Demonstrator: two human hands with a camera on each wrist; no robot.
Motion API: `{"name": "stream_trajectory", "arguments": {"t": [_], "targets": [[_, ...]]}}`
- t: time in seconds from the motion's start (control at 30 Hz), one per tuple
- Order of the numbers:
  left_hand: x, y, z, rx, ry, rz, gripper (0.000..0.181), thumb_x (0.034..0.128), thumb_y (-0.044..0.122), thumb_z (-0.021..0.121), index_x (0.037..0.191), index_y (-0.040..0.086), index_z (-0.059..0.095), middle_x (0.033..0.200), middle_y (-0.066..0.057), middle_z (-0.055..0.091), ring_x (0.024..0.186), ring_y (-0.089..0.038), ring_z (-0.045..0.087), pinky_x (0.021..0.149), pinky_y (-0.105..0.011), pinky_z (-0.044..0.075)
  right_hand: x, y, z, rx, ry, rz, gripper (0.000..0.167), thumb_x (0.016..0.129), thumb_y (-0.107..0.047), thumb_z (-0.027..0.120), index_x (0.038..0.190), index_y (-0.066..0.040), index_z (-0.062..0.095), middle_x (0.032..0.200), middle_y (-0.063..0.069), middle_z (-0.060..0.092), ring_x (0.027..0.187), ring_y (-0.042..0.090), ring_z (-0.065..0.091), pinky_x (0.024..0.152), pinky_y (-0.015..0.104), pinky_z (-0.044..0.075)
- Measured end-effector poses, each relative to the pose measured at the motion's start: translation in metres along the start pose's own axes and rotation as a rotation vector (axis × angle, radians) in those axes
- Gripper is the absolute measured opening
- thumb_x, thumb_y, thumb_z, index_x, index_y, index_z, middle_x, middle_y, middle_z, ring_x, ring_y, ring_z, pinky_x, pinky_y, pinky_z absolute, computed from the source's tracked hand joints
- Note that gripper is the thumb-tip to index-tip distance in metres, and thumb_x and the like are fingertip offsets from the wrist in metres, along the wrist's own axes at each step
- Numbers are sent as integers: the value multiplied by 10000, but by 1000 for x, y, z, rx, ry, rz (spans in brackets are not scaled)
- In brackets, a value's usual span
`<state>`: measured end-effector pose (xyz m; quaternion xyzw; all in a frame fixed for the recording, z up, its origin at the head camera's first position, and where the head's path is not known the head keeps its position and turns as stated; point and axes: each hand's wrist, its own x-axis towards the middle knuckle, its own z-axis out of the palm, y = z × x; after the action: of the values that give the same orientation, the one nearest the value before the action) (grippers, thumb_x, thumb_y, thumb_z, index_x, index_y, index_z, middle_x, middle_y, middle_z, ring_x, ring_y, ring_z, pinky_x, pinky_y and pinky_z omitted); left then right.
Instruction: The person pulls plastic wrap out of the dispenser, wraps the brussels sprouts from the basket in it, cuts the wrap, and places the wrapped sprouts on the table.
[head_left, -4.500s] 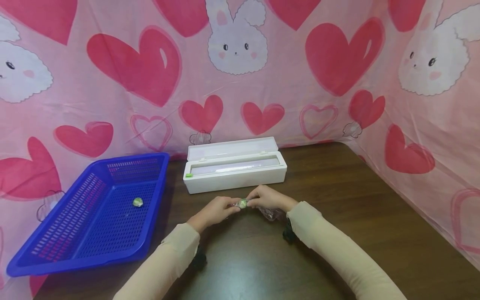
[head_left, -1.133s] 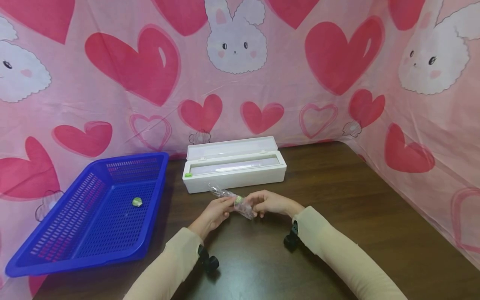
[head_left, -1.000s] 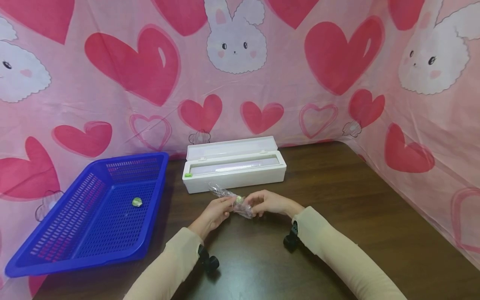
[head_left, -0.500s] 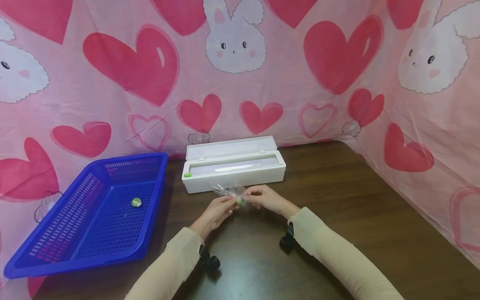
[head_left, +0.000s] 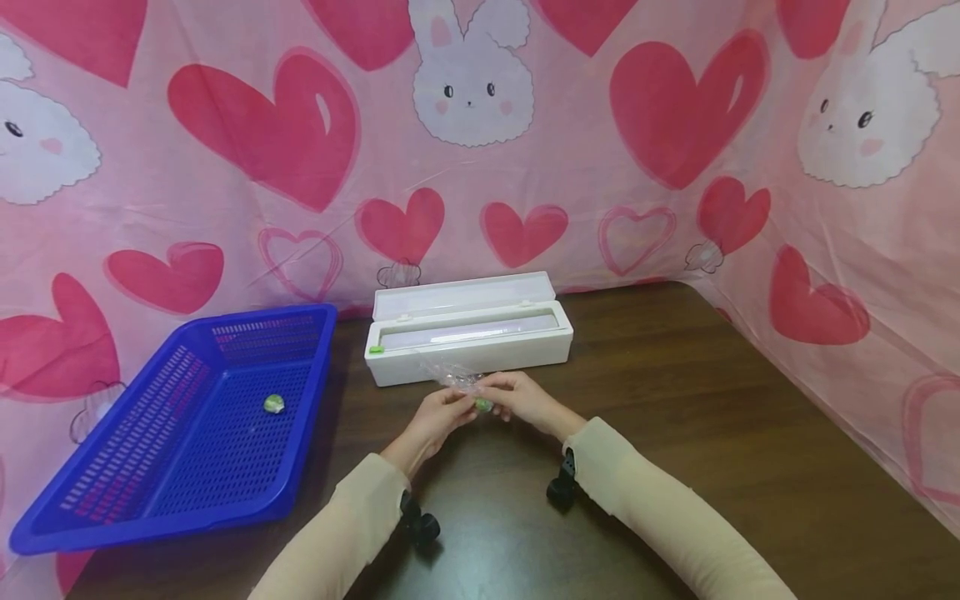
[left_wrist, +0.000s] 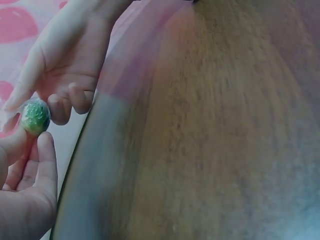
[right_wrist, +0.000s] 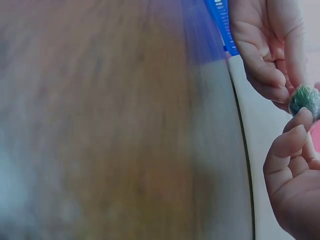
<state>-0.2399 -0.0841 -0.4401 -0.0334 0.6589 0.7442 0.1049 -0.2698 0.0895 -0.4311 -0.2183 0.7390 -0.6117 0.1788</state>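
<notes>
Between both hands, in front of the white box, is a small green ball (head_left: 483, 405) wrapped in clear film (head_left: 452, 375); the film's loose end rises toward the box. My left hand (head_left: 435, 423) pinches the wrapped ball from the left. From the right, my right hand (head_left: 525, 402) pinches the film just above the ball. In the left wrist view the green ball (left_wrist: 36, 117) shows between the fingertips of both hands, and the right wrist view has the ball (right_wrist: 304, 101) at its right edge. Fingers partly cover the film.
A blue basket (head_left: 302, 450) at the left holds another small green wrapped ball (head_left: 273, 404). The long white box (head_left: 471, 360), lid raised, stands behind the hands on the brown table (head_left: 675, 400). A pink patterned cloth hangs behind.
My right hand has moved left, closer to my left hand. The film, spread between the hands before, is now gathered above the ball. The basket and box have stayed in place.
</notes>
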Motion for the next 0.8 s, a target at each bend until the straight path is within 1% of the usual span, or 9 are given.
{"name": "stream_trajectory", "arguments": {"t": [0.1,0.2,0.27,0.33,0.4,0.47,0.63,0.73,0.8], "targets": [[-1,-2,-1,-2,1,-8,260,909,11,549,1121,-138,526,1009,-149,577,797,-145,604,782,-276,492,1,0,2,11,6,22,290,924,-208,570,1140,-23,623,770,42,578,636,151,493,541,264,429],[-1,-4,-2,-2,3,-22,283,911,14,547,1147,-139,510,1014,-152,574,793,-138,604,777,-269,492,1,1,4,8,12,44,299,927,-198,564,1185,-49,594,825,39,584,652,152,505,553,266,445],[-1,-6,-2,-11,7,-30,280,912,10,544,1147,-138,509,994,-144,574,781,-130,602,767,-259,494,1,1,5,13,11,57,312,928,-183,561,1208,-44,556,875,52,580,666,159,515,561,270,460],[-1,-7,-2,-20,12,-30,265,912,7,543,1132,-137,515,961,-127,573,763,-121,597,752,-249,496,0,1,5,32,10,80,312,931,-173,555,1207,-31,530,908,66,572,676,165,524,574,275,471],[-2,-8,-2,-29,10,-17,256,913,8,541,1117,-144,512,932,-112,567,747,-119,589,740,-244,497,0,0,6,54,4,102,312,932,-165,551,1194,0,511,899,84,564,674,169,533,584,278,482],[-3,-9,-2,-42,10,-17,246,913,9,541,1108,-138,515,909,-94,564,736,-116,583,732,-236,495,-1,0,6,74,-1,123,311,932,-166,549,1176,23,508,876,92,558,665,170,537,594,282,489],[-2,-9,-3,-72,-37,-27,255,921,12,525,1125,-140,512,898,-78,582,762,-110,584,759,-234,486,0,3,5,97,9,141,296,936,-165,543,1148,37,501,853,92,552,662,168,545,607,290,499],[-2,-8,-4,-87,-83,-29,260,920,17,527,1114,-155,501,899,-79,593,797,-121,588,794,-252,479,0,5,3,109,24,144,293,937,-165,543,1143,37,492,855,95,550,672,168,551,610,289,503],[-2,-7,-4,-89,-103,-31,275,917,38,539,1113,-149,494,904,-72,593,818,-132,587,809,-265,474,0,5,3,114,30,145,293,938,-167,541,1142,36,486,863,97,547,680,170,554,613,286,505]]}}
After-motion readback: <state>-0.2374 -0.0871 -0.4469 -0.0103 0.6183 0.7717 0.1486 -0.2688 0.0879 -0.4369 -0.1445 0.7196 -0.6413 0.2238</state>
